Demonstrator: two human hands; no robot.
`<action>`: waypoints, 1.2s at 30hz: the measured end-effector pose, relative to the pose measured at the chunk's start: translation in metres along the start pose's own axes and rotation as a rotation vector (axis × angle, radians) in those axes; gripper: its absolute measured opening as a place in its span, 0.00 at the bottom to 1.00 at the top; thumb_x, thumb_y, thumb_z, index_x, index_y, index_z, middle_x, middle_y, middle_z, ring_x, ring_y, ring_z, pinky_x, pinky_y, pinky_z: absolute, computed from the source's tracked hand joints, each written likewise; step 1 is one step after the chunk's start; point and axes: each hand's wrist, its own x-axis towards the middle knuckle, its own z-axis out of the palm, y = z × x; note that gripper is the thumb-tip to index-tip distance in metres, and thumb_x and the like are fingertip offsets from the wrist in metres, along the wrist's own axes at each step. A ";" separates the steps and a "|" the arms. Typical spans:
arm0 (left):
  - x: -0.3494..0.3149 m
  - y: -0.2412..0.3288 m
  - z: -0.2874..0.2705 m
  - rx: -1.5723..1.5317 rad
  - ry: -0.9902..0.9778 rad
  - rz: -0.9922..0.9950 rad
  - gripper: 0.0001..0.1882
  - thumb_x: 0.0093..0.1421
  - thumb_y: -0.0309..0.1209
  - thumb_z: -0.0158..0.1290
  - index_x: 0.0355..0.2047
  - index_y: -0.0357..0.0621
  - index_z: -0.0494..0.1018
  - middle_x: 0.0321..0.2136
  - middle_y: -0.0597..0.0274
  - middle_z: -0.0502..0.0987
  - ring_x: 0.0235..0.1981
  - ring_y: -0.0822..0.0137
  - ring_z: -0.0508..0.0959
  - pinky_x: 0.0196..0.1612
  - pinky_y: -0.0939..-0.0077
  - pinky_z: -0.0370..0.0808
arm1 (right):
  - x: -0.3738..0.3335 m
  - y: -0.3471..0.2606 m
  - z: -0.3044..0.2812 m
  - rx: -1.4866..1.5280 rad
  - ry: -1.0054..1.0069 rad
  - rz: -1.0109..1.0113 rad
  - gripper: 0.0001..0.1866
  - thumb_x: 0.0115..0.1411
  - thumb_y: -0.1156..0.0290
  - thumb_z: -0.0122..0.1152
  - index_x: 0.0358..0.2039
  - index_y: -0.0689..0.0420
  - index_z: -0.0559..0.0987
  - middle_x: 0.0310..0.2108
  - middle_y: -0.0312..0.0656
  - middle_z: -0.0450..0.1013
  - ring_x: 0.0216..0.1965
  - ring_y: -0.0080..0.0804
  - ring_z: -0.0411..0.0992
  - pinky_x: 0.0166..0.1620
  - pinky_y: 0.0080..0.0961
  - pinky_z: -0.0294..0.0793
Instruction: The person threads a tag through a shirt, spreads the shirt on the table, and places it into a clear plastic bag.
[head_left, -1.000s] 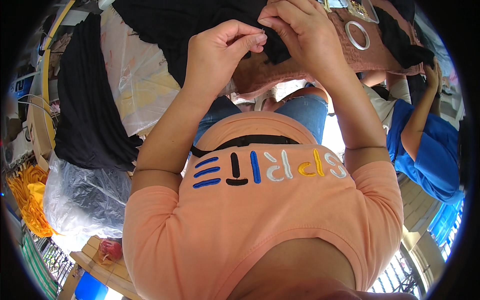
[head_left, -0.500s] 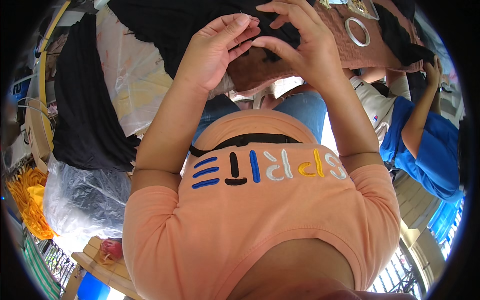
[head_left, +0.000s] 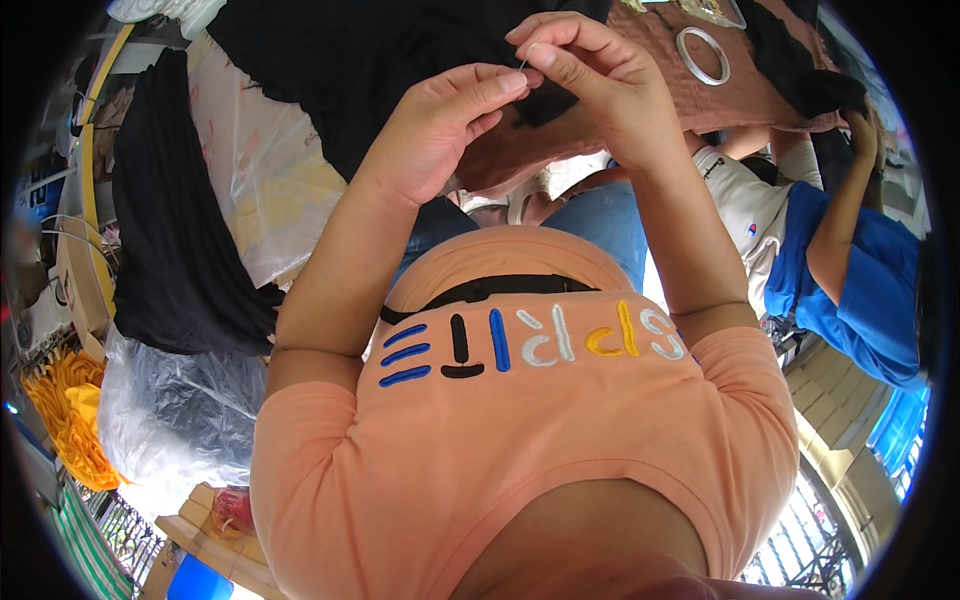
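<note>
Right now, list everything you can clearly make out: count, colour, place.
Thin strand: 1, colour unclear, at the fingertips
Large cloth: 1, black, top centre
Draped cloth: 1, black, left
Bunched cloth: 1, black, upper right
Table cover: 1, brown, upper right
Ring: 1, white, upper right
Plastic sheet: 1, clear, upper left
Plastic bag: 1, clear, lower left
Bundle: 1, orange, far left
Co-worker: 1, blue top, right
Jeans: 1, blue, upper centre
Shirt: 1, peach, centre
Left hand: 1, bare, top centre
Right hand: 1, bare, top centre
</note>
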 end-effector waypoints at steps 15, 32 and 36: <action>0.008 0.000 0.011 -0.121 -0.171 0.147 0.04 0.62 0.29 0.50 0.36 0.47 0.73 0.53 0.60 0.71 0.56 0.66 0.70 0.58 0.71 0.64 | 0.004 -0.018 -0.109 0.665 0.002 -0.053 0.07 0.66 0.73 0.51 0.41 0.62 0.73 0.35 0.39 0.73 0.31 0.23 0.73 0.35 0.17 0.76; -0.002 -0.062 -0.035 1.096 0.311 0.688 0.07 0.53 0.24 0.57 0.34 0.42 0.77 0.40 0.60 0.77 0.41 0.59 0.76 0.45 0.69 0.72 | 0.142 -0.088 -0.328 -1.100 0.555 -0.306 0.10 0.57 0.67 0.64 0.40 0.52 0.83 0.34 0.34 0.80 0.34 0.18 0.76 0.38 0.18 0.74; -0.005 -0.062 -0.037 1.096 0.336 0.667 0.06 0.54 0.23 0.57 0.33 0.42 0.77 0.38 0.59 0.78 0.40 0.59 0.76 0.44 0.70 0.71 | 0.162 -0.080 -0.322 -1.871 0.553 -0.185 0.10 0.58 0.61 0.58 0.38 0.41 0.84 0.35 0.41 0.79 0.37 0.37 0.78 0.41 0.31 0.75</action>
